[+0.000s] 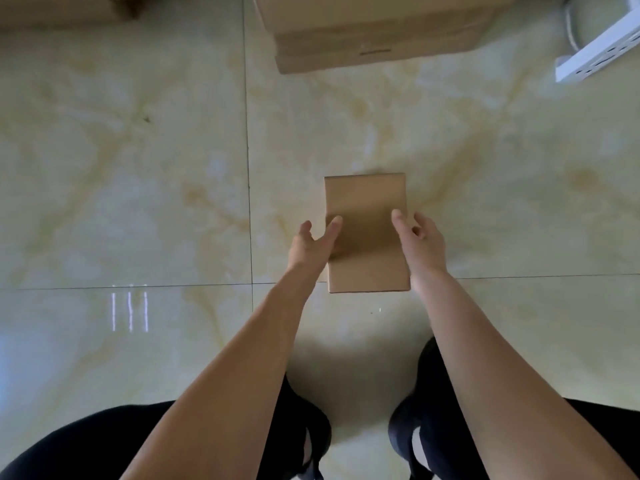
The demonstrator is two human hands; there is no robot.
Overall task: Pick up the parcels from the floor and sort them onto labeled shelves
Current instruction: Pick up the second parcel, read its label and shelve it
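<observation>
A small plain brown cardboard parcel (365, 216) sits in the middle of the view over the pale marbled floor tiles. My left hand (313, 245) grips its left edge, thumb on the top face and fingers down the side. My right hand (417, 242) holds the right edge the same way, thumb lying on top. Whether the parcel rests on the floor or is lifted just off it, I cannot tell. No shelf labels are in view.
A large flat cardboard box (374, 32) lies on the floor at the top centre. More cardboard (65, 10) shows at the top left. A white perforated shelf leg (599, 53) enters at the top right. My dark-clad legs and shoes (311, 441) fill the bottom.
</observation>
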